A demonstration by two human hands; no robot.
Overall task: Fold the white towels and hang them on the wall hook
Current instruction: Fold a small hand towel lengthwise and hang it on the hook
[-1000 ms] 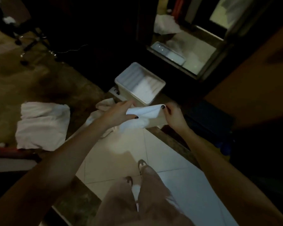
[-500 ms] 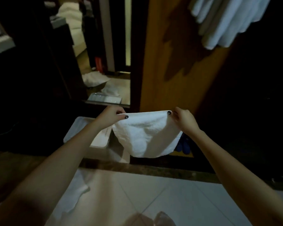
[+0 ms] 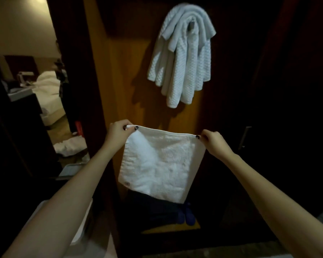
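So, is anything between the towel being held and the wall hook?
No object blocks the path up from the held towel to the hook, but hung towels already drape over it, leaving only its tip showing.

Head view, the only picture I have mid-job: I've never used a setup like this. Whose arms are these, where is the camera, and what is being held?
There is no machine here. The camera sits on a person's head and looks forward and down, so the two bare arms reaching in from the bottom are that person's own. The left hand and the right hand each pinch a top corner of a white towel, which hangs flat between them. Above it, on a wooden panel, several hanging towels are bunched on a hook. Low down, behind the held towel, is a pair of blue slippers. Through the doorway on the left, crumpled white cloth lies on the floor. The room is dim, so finer detail is hard to tell.
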